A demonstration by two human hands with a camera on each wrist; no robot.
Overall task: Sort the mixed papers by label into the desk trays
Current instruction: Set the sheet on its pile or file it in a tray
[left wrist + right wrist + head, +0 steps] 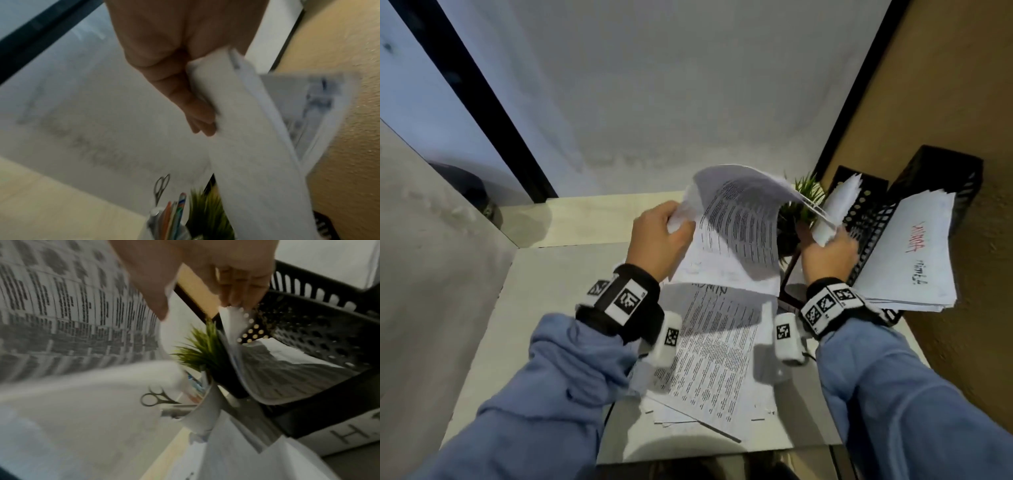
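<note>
Hands (743, 236) both grip printed sheets: left hand (659, 240) lifts 1, right hand (825, 251) another beside black trays (866, 212)

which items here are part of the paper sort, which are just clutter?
Job: lifted sheets; left hand; right hand; desk pile; black trays; filed papers.
Clutter: plant; scissors; pens.

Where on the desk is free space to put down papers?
Bare desk lies left of the paper pile, toward the grey partition. The right side is crowded: plant, black trays, filed papers.
</note>
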